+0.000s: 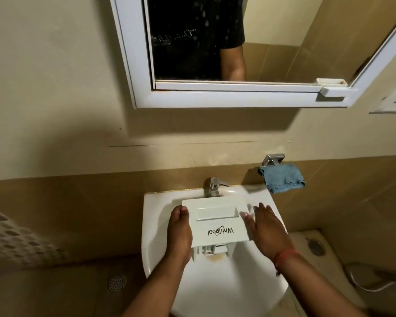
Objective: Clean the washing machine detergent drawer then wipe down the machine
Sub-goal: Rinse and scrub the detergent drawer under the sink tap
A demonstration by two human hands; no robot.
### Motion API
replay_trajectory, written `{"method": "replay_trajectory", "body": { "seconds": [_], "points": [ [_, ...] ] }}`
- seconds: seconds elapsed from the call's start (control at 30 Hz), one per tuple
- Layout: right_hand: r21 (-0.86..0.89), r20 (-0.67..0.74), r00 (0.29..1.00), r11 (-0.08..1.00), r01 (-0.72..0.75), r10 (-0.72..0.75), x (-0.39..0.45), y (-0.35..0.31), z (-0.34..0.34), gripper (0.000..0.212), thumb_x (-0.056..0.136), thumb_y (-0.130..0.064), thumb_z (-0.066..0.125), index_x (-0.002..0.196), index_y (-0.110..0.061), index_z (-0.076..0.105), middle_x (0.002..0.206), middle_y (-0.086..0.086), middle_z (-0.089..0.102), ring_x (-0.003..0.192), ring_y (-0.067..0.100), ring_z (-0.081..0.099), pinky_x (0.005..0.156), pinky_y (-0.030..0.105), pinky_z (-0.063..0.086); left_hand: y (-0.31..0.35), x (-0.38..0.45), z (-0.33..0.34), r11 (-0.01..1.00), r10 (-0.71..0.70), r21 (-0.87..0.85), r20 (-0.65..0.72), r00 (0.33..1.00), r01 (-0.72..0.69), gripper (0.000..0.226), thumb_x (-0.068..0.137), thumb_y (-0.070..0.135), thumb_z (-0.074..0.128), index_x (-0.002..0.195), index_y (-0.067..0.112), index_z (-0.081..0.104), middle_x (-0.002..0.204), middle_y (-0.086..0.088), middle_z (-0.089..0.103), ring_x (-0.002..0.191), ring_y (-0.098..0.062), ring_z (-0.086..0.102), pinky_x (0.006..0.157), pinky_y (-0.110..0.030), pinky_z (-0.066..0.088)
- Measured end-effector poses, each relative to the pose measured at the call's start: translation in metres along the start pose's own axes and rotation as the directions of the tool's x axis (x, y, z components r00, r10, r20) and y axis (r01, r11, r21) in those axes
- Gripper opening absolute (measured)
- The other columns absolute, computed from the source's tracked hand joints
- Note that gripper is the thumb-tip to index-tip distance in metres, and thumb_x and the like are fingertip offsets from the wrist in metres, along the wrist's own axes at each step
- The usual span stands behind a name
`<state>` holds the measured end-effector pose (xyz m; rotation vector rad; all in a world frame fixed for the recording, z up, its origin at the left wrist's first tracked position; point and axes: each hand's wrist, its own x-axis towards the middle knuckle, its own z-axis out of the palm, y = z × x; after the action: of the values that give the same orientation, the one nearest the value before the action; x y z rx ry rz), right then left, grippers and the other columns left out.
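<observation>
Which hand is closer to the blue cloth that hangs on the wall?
Right. The right hand lies at the drawer's right edge, below the blue cloth. The left hand grips the drawer's far side.

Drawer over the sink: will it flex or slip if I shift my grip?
The drawer is probably rigid: moulded white plastic with a flat front. Likely light, since the left hand grips one side while the right hand lies flat against the other. Its glossy face could be slippery once wet.
</observation>
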<state>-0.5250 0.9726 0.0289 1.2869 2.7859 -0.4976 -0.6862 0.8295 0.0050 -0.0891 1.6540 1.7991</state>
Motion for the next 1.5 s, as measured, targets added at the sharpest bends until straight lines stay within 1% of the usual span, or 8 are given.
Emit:
{"method": "replay_trajectory", "body": {
  "seconds": [0.13, 0.33, 0.57, 0.67, 0.83, 1.03, 1.13, 1.5],
  "points": [
    [0.325, -0.006, 1.0, 0.945, 0.021, -0.021, 0.048, -0.039, -0.03, 0.047, 0.101, -0.043, 0.043, 0.138, -0.014, 0.046, 0.14, 0.007, 0.051, 0.127, 0.024, 0.048, 0.1, 0.033, 0.038, -0.009, -0.003, -0.007, 0.999, 0.009, 0.05, 0.019, 1.0, -0.01, 0.028, 0.102, 0.036, 0.044, 0.121, 0.023, 0.06, 0.12, 0.0, 0.066, 0.112, -0.019, 0.06, 0.105, -0.045, 0.045],
    [0.039, 0.308, 0.945, 0.994, 0.102, -0.109, 0.106, -0.08, -0.033, 0.026, 0.1, -0.02, 0.041, 0.117, -0.01, 0.059, 0.122, 0.012, 0.063, 0.107, 0.03, 0.06, 0.089, 0.032, 0.044, -0.013, -0.023, -0.011, 0.988, 0.116, 0.11, -0.054, 0.992, -0.11, 0.02, 0.104, 0.028, 0.042, 0.118, 0.024, 0.056, 0.116, 0.006, 0.059, 0.104, -0.007, 0.054, 0.094, -0.026, 0.037],
    [0.298, 0.283, 0.93, 0.943, 0.149, -0.236, 0.087, -0.051, -0.027, 0.046, 0.1, -0.046, 0.035, 0.117, -0.016, 0.065, 0.12, 0.004, 0.065, 0.107, 0.024, 0.06, 0.087, 0.03, 0.042, -0.018, -0.047, -0.005, 0.973, 0.185, 0.169, -0.172, 0.968, -0.156, 0.031, 0.105, 0.028, 0.04, 0.124, 0.013, 0.059, 0.122, 0.002, 0.063, 0.109, -0.009, 0.058, 0.083, -0.018, 0.042],
    [0.588, 0.099, 0.97, 0.8, 0.123, -0.222, 0.053, -0.004, -0.035, 0.034, 0.103, -0.038, 0.043, 0.123, -0.018, 0.061, 0.123, -0.002, 0.061, 0.111, 0.017, 0.055, 0.094, 0.028, 0.039, -0.023, -0.062, 0.01, 0.967, 0.201, 0.198, -0.216, 0.956, -0.158, 0.037, 0.105, 0.032, 0.04, 0.132, 0.014, 0.056, 0.131, -0.001, 0.06, 0.12, -0.017, 0.055, 0.099, -0.029, 0.042],
    [0.859, 0.409, 0.891, 0.415, -0.302, -0.198, -0.001, 0.042, -0.016, 0.037, 0.1, -0.05, 0.043, 0.118, -0.025, 0.062, 0.114, 0.001, 0.069, 0.104, 0.019, 0.065, 0.086, 0.036, 0.054, -0.023, -0.078, 0.033, 0.976, 0.178, 0.172, -0.275, 0.945, -0.133, 0.036, 0.104, 0.035, 0.04, 0.124, 0.014, 0.061, 0.125, -0.002, 0.063, 0.117, -0.021, 0.056, 0.104, -0.037, 0.042],
    [0.965, 0.201, 0.968, 0.201, -0.168, -0.153, -0.026, 0.05, -0.03, 0.028, 0.097, -0.01, 0.052, 0.109, -0.032, 0.064, 0.107, -0.005, 0.071, 0.1, 0.018, 0.068, 0.086, 0.04, 0.057, -0.018, -0.105, 0.052, 0.967, 0.249, 0.112, -0.245, 0.937, -0.227, 0.035, 0.101, 0.036, 0.048, 0.127, 0.015, 0.061, 0.126, 0.005, 0.064, 0.119, -0.013, 0.056, 0.108, -0.038, 0.041],
    [0.962, 0.186, 0.975, 0.224, -0.157, -0.118, -0.034, 0.046, -0.04, 0.029, 0.095, -0.006, 0.051, 0.108, -0.029, 0.065, 0.105, -0.001, 0.071, 0.098, 0.021, 0.068, 0.089, 0.046, 0.056, -0.009, -0.118, 0.058, 0.948, 0.295, 0.177, -0.189, 0.936, -0.263, 0.024, 0.101, 0.02, 0.048, 0.113, 0.013, 0.067, 0.101, 0.005, 0.072, 0.092, -0.013, 0.063, 0.083, -0.03, 0.049],
    [0.986, 0.042, 0.998, 0.161, -0.033, -0.051, -0.057, 0.005, -0.069, 0.032, 0.093, 0.001, 0.048, 0.111, -0.02, 0.064, 0.104, 0.006, 0.073, 0.095, 0.024, 0.07, 0.083, 0.042, 0.057, 0.03, -0.142, 0.038, 0.949, 0.306, -0.09, 0.022, 0.952, -0.303, 0.038, 0.096, 0.004, 0.05, 0.129, 0.019, 0.059, 0.113, -0.004, 0.072, 0.092, -0.018, 0.07, 0.064, -0.027, 0.054]
  ]
}}
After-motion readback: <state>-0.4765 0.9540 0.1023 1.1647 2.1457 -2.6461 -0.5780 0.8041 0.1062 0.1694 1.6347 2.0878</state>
